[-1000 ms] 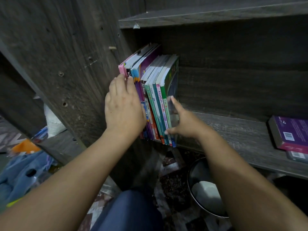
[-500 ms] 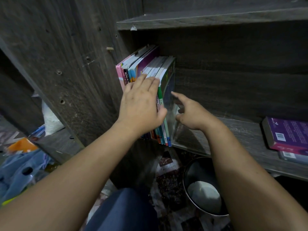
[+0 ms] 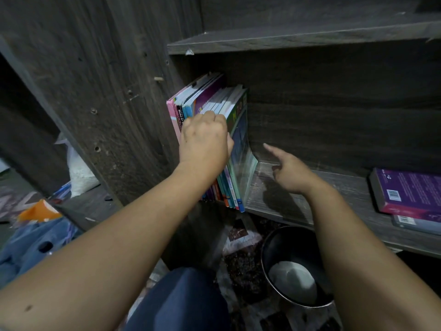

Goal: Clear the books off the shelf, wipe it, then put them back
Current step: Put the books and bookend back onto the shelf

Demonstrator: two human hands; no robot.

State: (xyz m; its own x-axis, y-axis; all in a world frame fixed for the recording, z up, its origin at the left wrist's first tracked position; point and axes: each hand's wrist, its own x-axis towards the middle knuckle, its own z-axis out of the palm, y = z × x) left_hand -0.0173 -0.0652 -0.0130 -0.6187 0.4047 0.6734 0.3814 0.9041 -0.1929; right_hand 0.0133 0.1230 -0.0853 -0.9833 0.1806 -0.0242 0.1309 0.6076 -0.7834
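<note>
A row of upright books [image 3: 210,103] leans against the left wall of the dark wooden shelf [image 3: 298,206]. My left hand [image 3: 205,142] covers their spines near the top, fingers curled over the top edges of the middle books. The rightmost green book [image 3: 241,149] bows outward at its lower cover. To the right of the row, my right hand [image 3: 290,170] hovers above the shelf board with its index finger pointing at the back panel, holding nothing. A stack of two flat books, purple on top [image 3: 410,194], lies at the shelf's right end.
Another shelf board [image 3: 298,37] runs above. A dark metal bucket [image 3: 274,249] with a white cloth [image 3: 292,280] inside stands on the patterned floor below the shelf. My knee in blue fabric [image 3: 181,299] is at the bottom. Blue and orange clutter [image 3: 35,225] lies at the left.
My left hand slid right across the spines and its fingers curled over the book tops. My right hand left the side of the rightmost book and moved right, away from the row.
</note>
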